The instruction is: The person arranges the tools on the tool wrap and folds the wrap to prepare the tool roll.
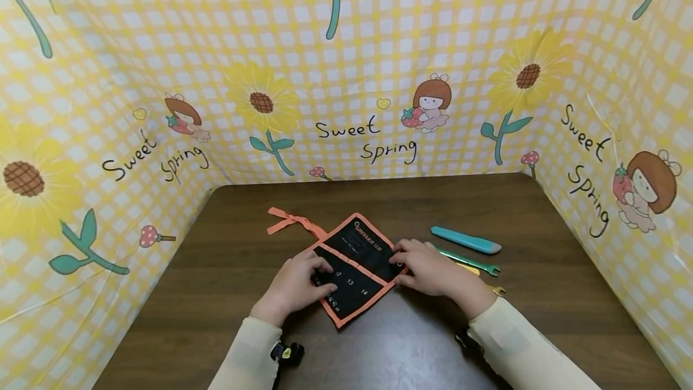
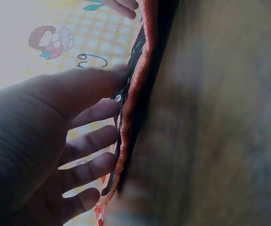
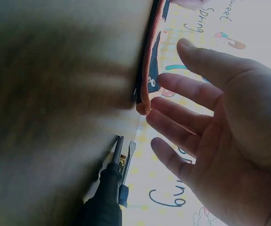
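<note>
Head view shows a black pouch with orange edging lying askew mid-surface, flat and spread. Left hand rests on its left side, thumb and fingers loosely extended; right hand touches its right corner with spread fingers, so the hands are apart. Orange ties trail far left. Right of the pouch lie a blue cutter and a green wrench.

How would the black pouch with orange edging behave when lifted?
The pouch is probably floppy: its orange edging ripples in the left wrist view. It may be light, since it looks thin. Its tie, loose on the table, would likely dangle.
</note>
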Motion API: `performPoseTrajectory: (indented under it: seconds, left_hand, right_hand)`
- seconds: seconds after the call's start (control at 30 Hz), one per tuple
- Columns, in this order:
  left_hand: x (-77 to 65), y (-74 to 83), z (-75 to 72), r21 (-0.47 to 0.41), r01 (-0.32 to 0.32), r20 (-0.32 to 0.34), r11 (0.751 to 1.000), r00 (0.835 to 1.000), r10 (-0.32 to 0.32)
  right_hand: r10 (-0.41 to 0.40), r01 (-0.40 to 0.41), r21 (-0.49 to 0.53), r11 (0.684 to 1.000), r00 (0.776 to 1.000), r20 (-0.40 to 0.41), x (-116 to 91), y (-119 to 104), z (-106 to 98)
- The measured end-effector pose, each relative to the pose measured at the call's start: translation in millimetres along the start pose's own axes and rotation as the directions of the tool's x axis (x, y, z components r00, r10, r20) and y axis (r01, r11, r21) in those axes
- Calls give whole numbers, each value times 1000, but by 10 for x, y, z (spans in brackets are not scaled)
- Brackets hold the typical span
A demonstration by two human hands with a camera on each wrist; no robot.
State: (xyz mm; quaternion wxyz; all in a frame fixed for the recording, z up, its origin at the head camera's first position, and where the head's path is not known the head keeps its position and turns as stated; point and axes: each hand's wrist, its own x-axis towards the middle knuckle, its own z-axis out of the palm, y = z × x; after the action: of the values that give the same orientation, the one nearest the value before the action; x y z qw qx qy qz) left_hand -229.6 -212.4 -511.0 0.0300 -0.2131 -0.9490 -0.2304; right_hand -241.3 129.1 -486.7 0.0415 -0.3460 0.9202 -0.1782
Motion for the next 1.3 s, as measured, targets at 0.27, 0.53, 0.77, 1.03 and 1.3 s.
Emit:
performPoseTrajectory:
  seconds: [0.27,0.53,0.77,1.03,1.3]
  left_hand:
    - [-22,8,16,24,-13,22,1000,1000,12]
    - [-1,-12,9,70,6,-3,998,1000,-6]
    - [34,-57,36,85,28,-38,996,999,-25]
    - [51,-96,66,84,34,-48,996,998,-30]
    - [47,6,83,-35,-90,-87,995,992,87]
  right_hand:
    - [-47,49,-44,998,998,44,-9,5,-3]
    - [-82,85,-84,993,996,41,-36,-26,51]
    - [-94,99,-97,990,994,61,-103,-123,72]
    - [-94,100,-83,991,993,73,-135,-192,115]
    - [-96,96,-46,994,995,4,-122,-165,89]
